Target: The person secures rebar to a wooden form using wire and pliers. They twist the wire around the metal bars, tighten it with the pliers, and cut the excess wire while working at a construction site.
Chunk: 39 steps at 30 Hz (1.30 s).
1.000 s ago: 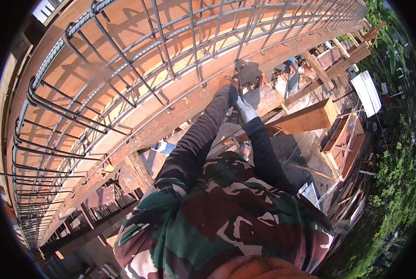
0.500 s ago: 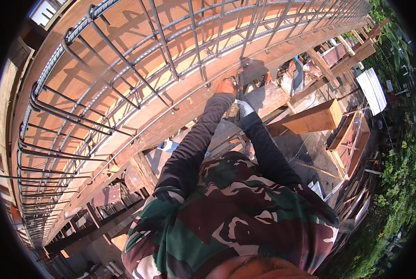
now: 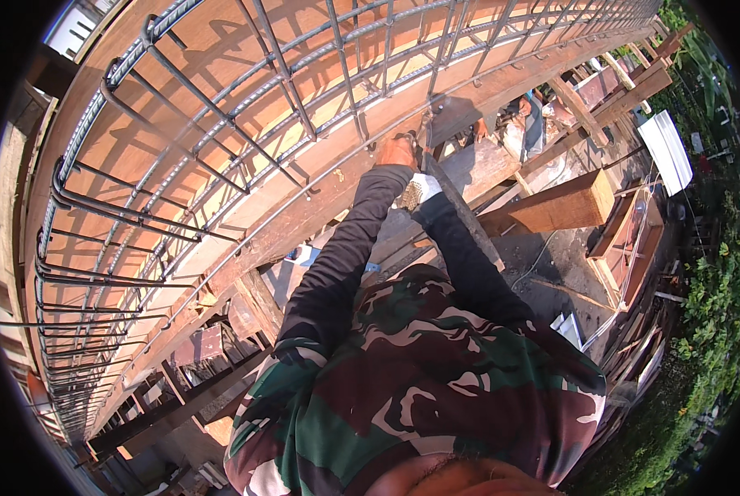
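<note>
My left hand (image 3: 397, 150), bare below a dark sleeve, is at the lower edge of the wooden formwork board (image 3: 341, 180). Its fingers look closed, around something too small and shaded to name. Just below it and to the right is my right hand (image 3: 423, 188) in a pale glove, with its fingers curled and partly hidden. Whatever it grips cannot be made out. A narrow upright piece (image 3: 427, 128) stands at the board's edge beside my left fingers. Above both hands runs a cage of steel rebar (image 3: 291, 83) along the formwork.
A dark plank (image 3: 467, 213) slants past my right forearm. Further right are a thick timber beam (image 3: 552, 203), a wooden box frame (image 3: 626, 244) and a white sheet (image 3: 666, 153). Another person's hand (image 3: 479, 129) shows beyond the board. Green plants (image 3: 709, 347) border the right.
My right hand and forearm have shifted slightly left, closer to my left hand, uncovering more of the slanting plank. My left hand stays at nearly the same spot.
</note>
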Motion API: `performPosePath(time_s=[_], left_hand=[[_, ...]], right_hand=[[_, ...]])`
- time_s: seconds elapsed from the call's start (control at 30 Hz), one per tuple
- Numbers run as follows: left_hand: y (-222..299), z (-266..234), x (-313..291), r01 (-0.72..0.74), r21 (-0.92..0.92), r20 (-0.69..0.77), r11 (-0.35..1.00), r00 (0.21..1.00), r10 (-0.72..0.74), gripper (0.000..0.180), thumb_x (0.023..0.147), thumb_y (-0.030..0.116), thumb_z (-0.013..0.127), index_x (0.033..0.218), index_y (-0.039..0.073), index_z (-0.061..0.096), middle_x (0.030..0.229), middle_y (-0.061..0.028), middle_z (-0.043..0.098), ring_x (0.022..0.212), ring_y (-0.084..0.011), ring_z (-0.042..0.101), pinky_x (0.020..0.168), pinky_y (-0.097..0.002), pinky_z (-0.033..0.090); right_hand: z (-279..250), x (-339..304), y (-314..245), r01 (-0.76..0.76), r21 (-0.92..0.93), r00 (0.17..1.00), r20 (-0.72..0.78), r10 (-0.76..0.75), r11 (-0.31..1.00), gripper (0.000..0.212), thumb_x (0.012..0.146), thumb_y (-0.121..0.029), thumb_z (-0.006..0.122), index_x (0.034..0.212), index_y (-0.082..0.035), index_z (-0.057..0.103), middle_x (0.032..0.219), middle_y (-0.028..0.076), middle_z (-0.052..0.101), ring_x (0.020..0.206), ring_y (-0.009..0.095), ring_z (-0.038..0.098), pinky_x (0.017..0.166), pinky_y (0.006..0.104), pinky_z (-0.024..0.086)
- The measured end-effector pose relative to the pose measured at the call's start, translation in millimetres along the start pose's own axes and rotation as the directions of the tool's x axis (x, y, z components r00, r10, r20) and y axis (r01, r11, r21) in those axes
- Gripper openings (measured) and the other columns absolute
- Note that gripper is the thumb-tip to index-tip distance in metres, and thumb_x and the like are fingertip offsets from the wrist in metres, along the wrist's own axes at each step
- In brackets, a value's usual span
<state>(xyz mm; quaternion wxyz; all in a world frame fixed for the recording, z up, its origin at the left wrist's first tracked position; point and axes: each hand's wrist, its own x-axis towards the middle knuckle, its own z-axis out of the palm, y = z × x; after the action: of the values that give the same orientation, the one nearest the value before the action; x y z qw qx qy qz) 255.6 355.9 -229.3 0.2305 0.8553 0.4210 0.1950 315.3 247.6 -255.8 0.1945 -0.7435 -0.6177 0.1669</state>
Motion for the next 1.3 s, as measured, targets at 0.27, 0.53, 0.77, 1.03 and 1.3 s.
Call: performPosePath(time_s=[0.27, 0.53, 0.77, 1.03, 1.3], left_hand=[[13.3, -1.3, 6.4, -0.024, 0.072, 0.057, 0.997, 0.998, 0.019, 0.018, 0.081, 0.021, 0.065, 0.092, 0.006, 0.068, 0.083, -0.0212, 0.066, 0.081, -0.0392, 0.065, 0.070, -0.0463, 0.051], [13.3, -11.6, 0.7, 0.020, 0.014, 0.056, 1.000, 0.998, -0.021, 0.026, 0.080, 0.026, 0.067, 0.093, 0.003, 0.069, 0.086, -0.0250, 0.066, 0.087, -0.0422, 0.065, 0.075, -0.0481, 0.052], [-5.2, 1.8, -17.6, 0.040, -0.329, -0.165, 0.943, 0.981, -0.099, 0.014, 0.077, 0.016, 0.064, 0.082, 0.004, 0.067, 0.079, -0.0243, 0.064, 0.076, -0.0427, 0.062, 0.070, -0.0487, 0.049], [-4.0, -29.2, -71.1, -0.006, -0.441, -0.333, 0.897, 0.930, -0.158, 0.020, 0.093, 0.019, 0.051, 0.087, 0.005, 0.064, 0.062, -0.0129, 0.061, 0.058, -0.0276, 0.062, 0.058, -0.0389, 0.047], [5.8, -45.1, -95.3, 0.066, -0.535, -0.188, 0.842, 0.963, -0.195, 0.020, 0.095, 0.019, 0.051, 0.088, 0.005, 0.063, 0.059, -0.0088, 0.060, 0.053, -0.0205, 0.061, 0.054, -0.0348, 0.046]], right_hand=[[45.6, 22.1, 12.8, -0.166, 0.877, 0.870, 0.345, 0.352, -0.450, 0.022, 0.091, -0.022, 0.047, 0.075, -0.007, 0.051, 0.059, 0.012, 0.046, 0.051, 0.030, 0.052, 0.048, 0.0519, 0.043], [37.2, 7.6, 8.4, -0.302, 0.690, 0.819, 0.541, 0.192, -0.657, 0.029, 0.092, -0.041, 0.048, 0.082, -0.014, 0.052, 0.068, 0.007, 0.052, 0.056, 0.026, 0.051, 0.057, 0.0445, 0.042], [36.5, -16.2, 44.6, -0.187, 0.785, 0.880, -0.133, 0.455, 0.591, 0.028, 0.086, -0.028, 0.068, 0.096, -0.002, 0.064, 0.081, 0.017, 0.066, 0.079, 0.033, 0.065, 0.073, 0.0434, 0.050], [-11.0, -16.8, 16.4, -0.031, 0.676, 0.745, -0.475, 0.468, 0.736, 0.022, 0.090, -0.021, 0.063, 0.093, 0.001, 0.063, 0.070, 0.008, 0.062, 0.061, 0.018, 0.056, 0.059, 0.0330, 0.046], [-0.5, -4.4, 35.5, -0.158, 0.779, 0.829, -0.229, 0.510, 0.606, 0.024, 0.087, -0.022, 0.064, 0.087, 0.002, 0.063, 0.058, 0.008, 0.055, 0.053, 0.018, 0.058, 0.052, 0.0354, 0.044]])
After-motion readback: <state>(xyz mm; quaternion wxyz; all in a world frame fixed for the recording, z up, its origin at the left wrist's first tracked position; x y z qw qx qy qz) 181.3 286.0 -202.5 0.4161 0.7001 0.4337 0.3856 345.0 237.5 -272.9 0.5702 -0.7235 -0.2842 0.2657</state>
